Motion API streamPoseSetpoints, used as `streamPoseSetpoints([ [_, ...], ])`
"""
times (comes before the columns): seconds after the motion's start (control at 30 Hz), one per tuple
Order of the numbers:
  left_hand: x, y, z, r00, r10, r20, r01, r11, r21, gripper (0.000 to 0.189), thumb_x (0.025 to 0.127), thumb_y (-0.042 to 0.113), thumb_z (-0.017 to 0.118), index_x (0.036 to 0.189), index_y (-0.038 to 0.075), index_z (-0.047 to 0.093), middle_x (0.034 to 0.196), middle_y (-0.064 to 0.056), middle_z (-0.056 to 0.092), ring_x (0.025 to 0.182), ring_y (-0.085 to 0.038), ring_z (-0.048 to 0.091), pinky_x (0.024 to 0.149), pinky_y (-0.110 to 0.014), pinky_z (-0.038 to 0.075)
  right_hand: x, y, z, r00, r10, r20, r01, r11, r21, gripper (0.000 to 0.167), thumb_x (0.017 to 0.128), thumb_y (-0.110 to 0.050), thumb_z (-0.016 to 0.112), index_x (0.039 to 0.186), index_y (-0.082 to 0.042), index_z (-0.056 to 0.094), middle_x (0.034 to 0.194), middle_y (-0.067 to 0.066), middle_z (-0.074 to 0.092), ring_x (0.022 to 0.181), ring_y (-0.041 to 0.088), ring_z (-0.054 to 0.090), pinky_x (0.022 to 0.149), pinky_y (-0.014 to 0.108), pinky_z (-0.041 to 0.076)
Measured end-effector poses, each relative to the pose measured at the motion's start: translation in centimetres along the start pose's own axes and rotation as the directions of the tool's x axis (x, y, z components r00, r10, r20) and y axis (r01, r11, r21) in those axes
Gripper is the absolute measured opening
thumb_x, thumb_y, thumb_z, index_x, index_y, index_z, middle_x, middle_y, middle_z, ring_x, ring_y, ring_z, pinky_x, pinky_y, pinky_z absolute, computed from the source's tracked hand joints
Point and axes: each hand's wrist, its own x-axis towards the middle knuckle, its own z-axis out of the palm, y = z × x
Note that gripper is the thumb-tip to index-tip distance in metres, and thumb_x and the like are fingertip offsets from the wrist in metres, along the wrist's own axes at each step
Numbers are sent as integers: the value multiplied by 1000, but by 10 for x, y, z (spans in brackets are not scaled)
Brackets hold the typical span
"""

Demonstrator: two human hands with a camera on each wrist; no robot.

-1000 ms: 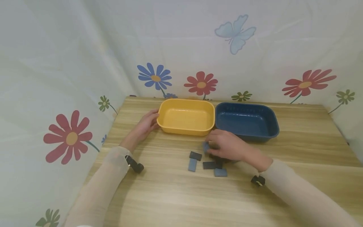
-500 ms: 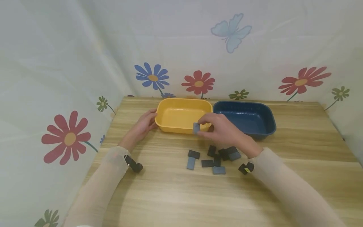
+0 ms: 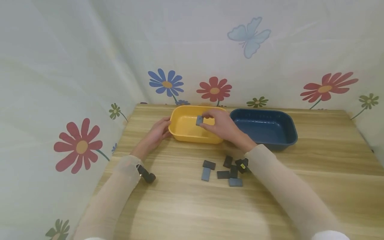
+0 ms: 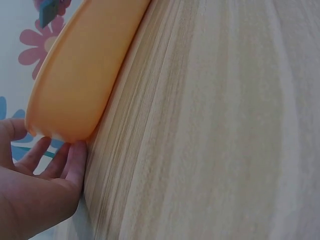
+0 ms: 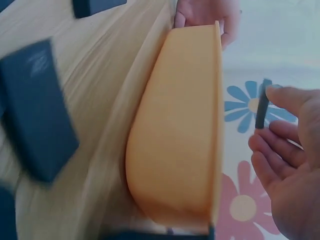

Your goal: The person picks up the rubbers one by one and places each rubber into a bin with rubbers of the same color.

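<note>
My right hand (image 3: 223,125) pinches a small grey-blue rectangular tile (image 3: 199,120) between thumb and fingertips. It is above the yellow plastic bin (image 3: 192,138); the right wrist view shows the tile edge-on, beyond the bin's rim. My left hand (image 3: 157,133) touches the left end of that bin. In the left wrist view its thumb is at the rim and its fingertips rest against the outer end wall. On the table in front of the bins lie several dark tiles (image 3: 209,164) and grey-blue tiles (image 3: 205,174); the right wrist and its strap hide some of them.
A dark blue bin (image 3: 267,146) stands right beside the yellow one. Both are near the back edge of the wooden table (image 3: 180,210). Flower-printed curtain (image 3: 186,40) hangs behind the table and along its sides.
My right hand has picked the grey-blue tile up from the group on the table and carried it left and away, over the yellow bin. My left hand has stayed at the bin's end.
</note>
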Motion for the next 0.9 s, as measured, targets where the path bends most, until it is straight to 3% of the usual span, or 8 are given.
streamPoseSetpoints([
  [0.27, -2, 2, -1, 1000, 4, -25, -4, 1000, 4, 51, 114, 21, 43, 163, 7, 38, 163, -13, 44, 142, -26, 51, 111, -35, 50, 32, -1, 25, 996, 69, -57, -69, 997, -15, 44, 97, -33, 80, 131, -6, 70, 127, 10, 72, 120, 28, 65, 106, 43, 53],
  [0.6, 0, 0, 2, 1000, -1, -26, 1, 1000, 6, 51, 114, 21, 43, 163, 8, 37, 162, -12, 44, 142, -27, 51, 116, -40, 46, 63, 2, 38, 996, 86, 6, -86, 996, -16, 46, 97, -30, 80, 135, -8, 68, 131, 9, 70, 123, 28, 64, 107, 41, 53],
  [0.9, -1, -1, 2, 1000, 11, -4, -10, 999, 43, 52, 114, 24, 44, 163, 8, 37, 164, -11, 43, 146, -29, 48, 118, -42, 44, 74, 21, 53, 994, 100, 43, -101, 995, 20, 40, 97, -24, 81, 131, -6, 70, 126, 10, 70, 120, 30, 61, 108, 42, 52],
])
